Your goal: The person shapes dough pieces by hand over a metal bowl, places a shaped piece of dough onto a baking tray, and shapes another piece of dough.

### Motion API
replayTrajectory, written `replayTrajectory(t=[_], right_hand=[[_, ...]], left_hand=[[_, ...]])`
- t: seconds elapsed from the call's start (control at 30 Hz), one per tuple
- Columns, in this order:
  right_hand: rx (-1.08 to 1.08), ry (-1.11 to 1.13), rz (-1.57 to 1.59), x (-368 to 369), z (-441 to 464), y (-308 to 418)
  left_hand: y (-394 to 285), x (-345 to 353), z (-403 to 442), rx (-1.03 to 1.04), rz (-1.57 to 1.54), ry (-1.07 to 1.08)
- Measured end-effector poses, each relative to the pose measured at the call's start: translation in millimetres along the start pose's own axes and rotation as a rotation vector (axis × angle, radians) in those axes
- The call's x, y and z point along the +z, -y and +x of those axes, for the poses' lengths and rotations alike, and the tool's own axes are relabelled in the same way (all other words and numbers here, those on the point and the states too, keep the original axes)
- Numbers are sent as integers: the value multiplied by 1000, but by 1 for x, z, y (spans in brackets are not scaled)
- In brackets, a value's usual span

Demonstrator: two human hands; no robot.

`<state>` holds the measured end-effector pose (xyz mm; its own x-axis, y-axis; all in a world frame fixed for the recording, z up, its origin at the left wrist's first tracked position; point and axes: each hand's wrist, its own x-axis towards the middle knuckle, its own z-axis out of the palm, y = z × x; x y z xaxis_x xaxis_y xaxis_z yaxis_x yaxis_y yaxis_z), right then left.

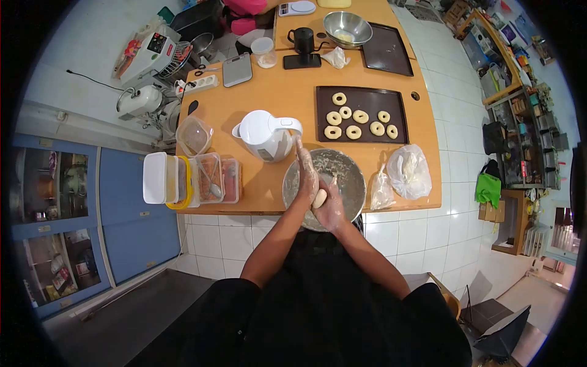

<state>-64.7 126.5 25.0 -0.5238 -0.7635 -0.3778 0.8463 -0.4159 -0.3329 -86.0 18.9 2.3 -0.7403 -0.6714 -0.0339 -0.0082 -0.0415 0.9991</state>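
My left hand (307,174), dusted with flour, is held upright with its fingers stretched out. My right hand (330,211) lies against it, palm turned up. A small pale piece of dough (320,198) is pressed between the two palms, and part of it is hidden. Both hands are above a metal mixing bowl (351,177) whose inner wall is smeared with dough or flour. Beyond the bowl, a dark baking tray (388,101) bears several dough rings (377,129). Near my left fingertips stands a white electric kettle (260,131).
Plastic bags (409,171) lie right of the bowl. Plastic food containers (210,174) crowd the table's left edge. Farther back are a kitchen scale (237,70), a black gooseneck kettle (302,40), a steel bowl (347,25) and another dark tray (388,52). A person in pink (244,7) is at the far end.
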Motion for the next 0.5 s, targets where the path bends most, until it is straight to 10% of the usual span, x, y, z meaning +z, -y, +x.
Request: replayTrajectory(t=[0.33,0.5], right_hand=[[92,-245,-83,-26,10,12],[-21,-170,244,-47,18,31]], left_hand=[[-9,-10,-29,-32,106,532],[13,-17,-40,-207,-43,443]])
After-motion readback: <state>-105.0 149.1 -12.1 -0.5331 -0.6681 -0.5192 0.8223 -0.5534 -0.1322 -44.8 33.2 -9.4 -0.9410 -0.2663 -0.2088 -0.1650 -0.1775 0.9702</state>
